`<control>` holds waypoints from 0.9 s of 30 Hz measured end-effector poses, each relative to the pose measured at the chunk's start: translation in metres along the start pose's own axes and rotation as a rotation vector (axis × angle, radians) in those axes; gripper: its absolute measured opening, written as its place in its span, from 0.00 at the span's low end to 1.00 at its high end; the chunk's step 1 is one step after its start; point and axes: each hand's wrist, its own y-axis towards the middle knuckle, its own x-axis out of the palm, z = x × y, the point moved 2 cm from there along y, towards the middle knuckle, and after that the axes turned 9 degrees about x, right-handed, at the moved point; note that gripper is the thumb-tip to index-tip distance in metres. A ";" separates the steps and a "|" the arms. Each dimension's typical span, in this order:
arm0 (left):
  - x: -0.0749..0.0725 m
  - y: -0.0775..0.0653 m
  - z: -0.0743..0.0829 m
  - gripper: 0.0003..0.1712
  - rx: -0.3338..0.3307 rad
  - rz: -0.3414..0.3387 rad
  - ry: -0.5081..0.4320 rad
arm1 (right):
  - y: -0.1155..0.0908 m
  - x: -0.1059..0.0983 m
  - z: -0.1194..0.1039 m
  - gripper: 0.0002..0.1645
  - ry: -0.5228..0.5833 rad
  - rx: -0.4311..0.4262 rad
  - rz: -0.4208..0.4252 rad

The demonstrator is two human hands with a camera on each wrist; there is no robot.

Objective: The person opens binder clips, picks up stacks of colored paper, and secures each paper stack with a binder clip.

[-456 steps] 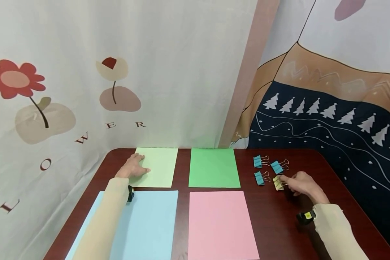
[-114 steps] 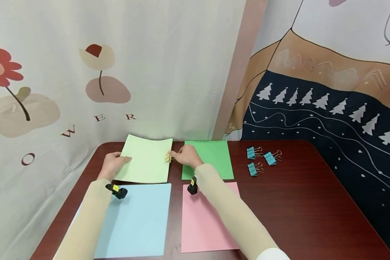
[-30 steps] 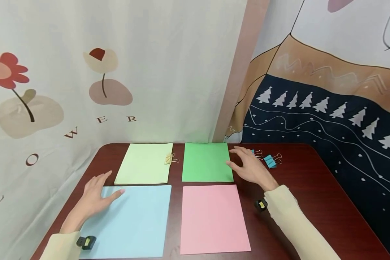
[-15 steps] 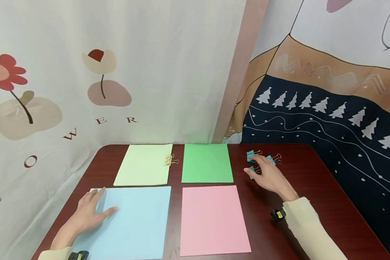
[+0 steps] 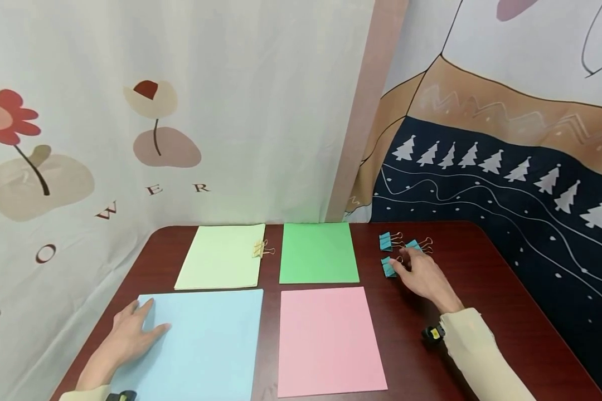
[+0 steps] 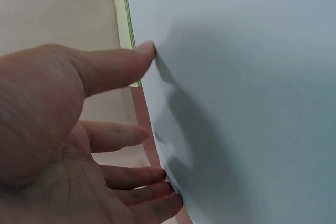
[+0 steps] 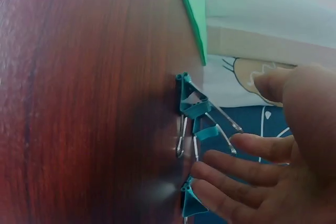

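My left hand [image 5: 127, 337] lies with fingers spread at the left edge of the light blue paper stack [image 5: 208, 340]; the left wrist view shows the thumb [image 6: 123, 66] over the sheet. Close to three blue binder clips at the right, my right hand [image 5: 423, 278] has its thumb and fingers parted around the handles of the nearest clip [image 5: 388, 268]. Beyond it lie a second clip [image 5: 384, 241] and a third clip [image 5: 412, 244], partly covered by the hand. A yellow binder clip [image 5: 257, 249] grips the right edge of the pale green paper stack [image 5: 218, 259].
A green paper stack [image 5: 319, 253] sits at the back middle, with a pink paper stack [image 5: 331, 342] in front of it. All lie on a dark red wooden table [image 5: 481, 267]. Printed curtains [image 5: 251, 111] hang right behind the table.
The yellow clip, earlier among the blue clips, now sits on the pale green stack. My left hand has moved from that stack to the blue one. My right hand has returned to the clips.
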 end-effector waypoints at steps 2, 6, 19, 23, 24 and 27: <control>-0.001 0.000 -0.002 0.53 -0.008 0.007 0.006 | 0.002 0.001 0.002 0.32 -0.012 0.011 0.020; -0.003 0.001 -0.007 0.56 -0.051 0.029 0.013 | 0.008 0.002 0.004 0.24 -0.065 -0.005 0.035; -0.015 0.002 -0.011 0.70 -0.337 -0.056 0.009 | 0.018 0.004 0.002 0.26 -0.116 0.050 -0.062; -0.019 0.003 -0.012 0.63 -0.340 -0.072 -0.011 | 0.018 0.004 -0.001 0.29 -0.100 0.082 -0.076; -0.019 0.003 -0.012 0.62 -0.337 -0.076 -0.014 | 0.018 0.004 -0.002 0.29 -0.097 0.089 -0.081; -0.021 0.004 -0.012 0.62 -0.343 -0.083 -0.024 | 0.018 0.004 -0.005 0.29 -0.090 0.101 -0.095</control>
